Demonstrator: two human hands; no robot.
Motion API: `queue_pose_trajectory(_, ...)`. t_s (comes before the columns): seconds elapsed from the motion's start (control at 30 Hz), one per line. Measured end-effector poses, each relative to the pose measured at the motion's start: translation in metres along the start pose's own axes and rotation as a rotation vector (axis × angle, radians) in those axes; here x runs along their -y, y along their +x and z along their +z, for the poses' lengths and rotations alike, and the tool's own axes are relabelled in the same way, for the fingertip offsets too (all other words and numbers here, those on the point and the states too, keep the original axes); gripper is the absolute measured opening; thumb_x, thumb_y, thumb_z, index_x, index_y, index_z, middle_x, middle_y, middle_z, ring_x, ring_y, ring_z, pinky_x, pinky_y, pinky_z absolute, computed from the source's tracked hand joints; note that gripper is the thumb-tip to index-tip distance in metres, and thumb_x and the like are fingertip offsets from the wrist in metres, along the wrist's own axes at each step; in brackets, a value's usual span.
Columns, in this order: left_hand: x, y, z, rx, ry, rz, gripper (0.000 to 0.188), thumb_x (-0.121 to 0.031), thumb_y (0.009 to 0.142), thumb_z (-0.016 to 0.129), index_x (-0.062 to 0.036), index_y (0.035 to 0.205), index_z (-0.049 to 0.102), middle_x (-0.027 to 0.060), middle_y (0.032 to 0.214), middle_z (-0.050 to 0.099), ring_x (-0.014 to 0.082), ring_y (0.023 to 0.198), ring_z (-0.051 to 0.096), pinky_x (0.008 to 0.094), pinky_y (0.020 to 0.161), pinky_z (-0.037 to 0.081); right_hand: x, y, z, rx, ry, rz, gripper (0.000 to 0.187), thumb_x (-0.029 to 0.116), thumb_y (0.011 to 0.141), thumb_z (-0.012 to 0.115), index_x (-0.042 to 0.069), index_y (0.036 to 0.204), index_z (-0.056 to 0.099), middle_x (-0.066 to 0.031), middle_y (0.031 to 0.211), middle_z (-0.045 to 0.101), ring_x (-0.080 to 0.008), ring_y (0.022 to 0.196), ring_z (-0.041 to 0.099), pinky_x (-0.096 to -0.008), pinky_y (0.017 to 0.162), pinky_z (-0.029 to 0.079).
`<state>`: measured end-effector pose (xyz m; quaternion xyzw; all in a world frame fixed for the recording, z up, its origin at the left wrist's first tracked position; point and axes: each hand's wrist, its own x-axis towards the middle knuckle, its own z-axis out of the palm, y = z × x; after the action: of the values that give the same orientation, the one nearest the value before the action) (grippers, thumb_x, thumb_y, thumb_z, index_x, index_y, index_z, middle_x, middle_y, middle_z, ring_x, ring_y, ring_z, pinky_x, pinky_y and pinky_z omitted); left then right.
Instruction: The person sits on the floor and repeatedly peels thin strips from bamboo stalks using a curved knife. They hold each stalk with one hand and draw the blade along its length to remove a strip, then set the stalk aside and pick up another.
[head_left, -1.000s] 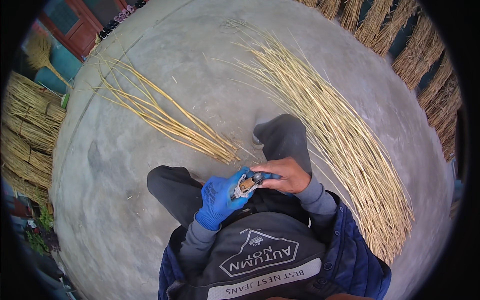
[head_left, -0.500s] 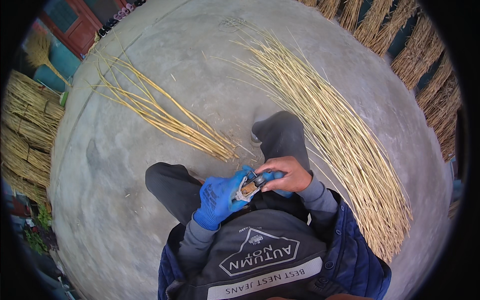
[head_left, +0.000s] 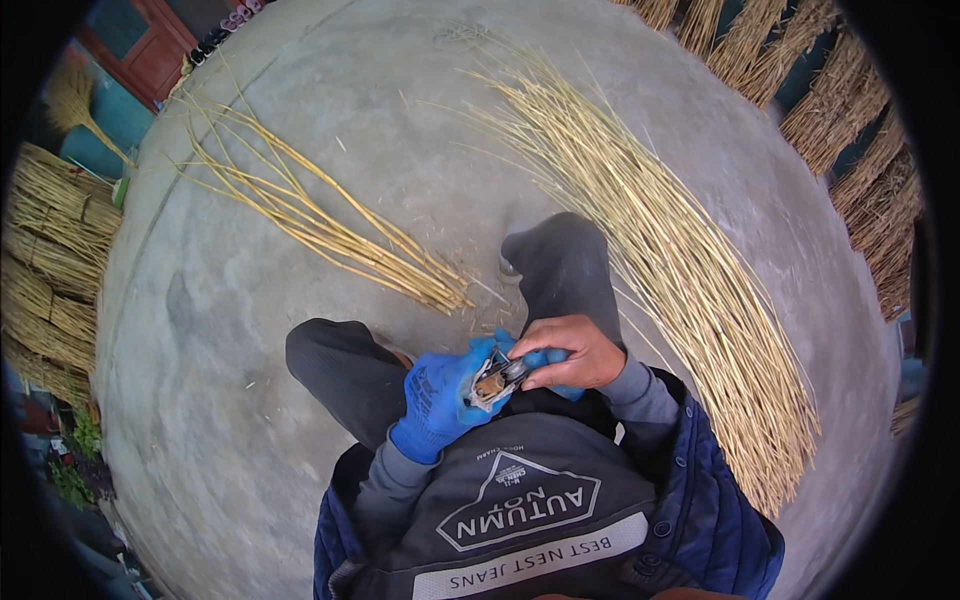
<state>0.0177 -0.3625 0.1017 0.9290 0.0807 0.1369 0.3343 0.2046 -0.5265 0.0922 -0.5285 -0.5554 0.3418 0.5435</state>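
Observation:
My left hand [head_left: 432,395], in a blue knit glove, is closed around a small hand-held tool [head_left: 491,386] in front of my lap. The tool has dark metal parts, a tan block and a greyish wrapping at its edge; its exact kind I cannot make out. My bare right hand [head_left: 582,350] pinches the tool's dark metal part from the right, thumb below and fingers above. Blue glove-like material [head_left: 545,358] shows under the right fingers. My palms and the tool's underside are hidden.
A large spread of straw-coloured stalks [head_left: 690,270] lies right of my knees. Ahead to the left is a smaller group of thicker yellow stalks [head_left: 330,225]. Bundled stalks [head_left: 50,270] are stacked at the far left; more bundles [head_left: 840,110] stand at the right. A broom [head_left: 85,110] leans by a red door [head_left: 150,50].
The view has shifted slightly. My right fingers have moved a little over the tool's metal part, and the tool is turned slightly. Both hands still hold it.

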Motion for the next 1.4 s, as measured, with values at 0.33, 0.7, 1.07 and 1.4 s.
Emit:
queue_pose_trajectory(0.33,0.003,0.009,-0.009,0.084,-0.098,0.025,0.058,-0.029,0.077,0.083,-0.0103,0.128,0.063,0.0136,0.085,0.071,0.0360,0.077,0.070,0.0429,0.066,0.054,-0.009,0.003,0.000,0.045,0.017,0.019,0.037,0.016,0.085,0.084,0.003,0.117,0.072,-0.0112,0.101,0.072,-0.0229,0.089,0.069,-0.0335,0.079,0.053)
queue_pose_trajectory(0.7,0.008,0.012,-0.003,0.088,-0.119,-0.053,0.061,-0.027,0.074,0.085,-0.0096,0.129,0.064,0.0138,0.092,0.073,0.0365,0.082,0.070,0.0424,0.070,0.056,-0.017,0.004,0.003,0.014,0.030,0.088,0.038,0.020,0.085,0.084,0.001,0.115,0.073,-0.0110,0.095,0.071,-0.0229,0.083,0.067,-0.0328,0.074,0.050)
queue_pose_trajectory(1.07,0.010,0.018,-0.017,0.142,-0.331,0.007,0.054,-0.020,0.075,0.083,-0.0090,0.124,0.064,0.0165,0.093,0.072,0.0392,0.086,0.070,0.0417,0.071,0.056,-0.015,0.005,0.010,0.038,0.073,0.063,0.032,0.016,0.090,0.079,0.002,0.117,0.072,-0.0106,0.097,0.071,-0.0213,0.083,0.067,-0.0331,0.075,0.051)
queue_pose_trajectory(1.4,0.023,0.018,-0.022,0.231,-0.333,0.053,0.044,-0.021,0.072,0.082,-0.0114,0.112,0.069,0.0156,0.088,0.071,0.0387,0.083,0.069,0.0429,0.070,0.055,-0.015,0.005,0.018,0.032,0.070,0.145,0.029,0.016,0.091,0.078,0.002,0.116,0.072,-0.0101,0.096,0.072,-0.0189,0.083,0.069,-0.0309,0.074,0.052)
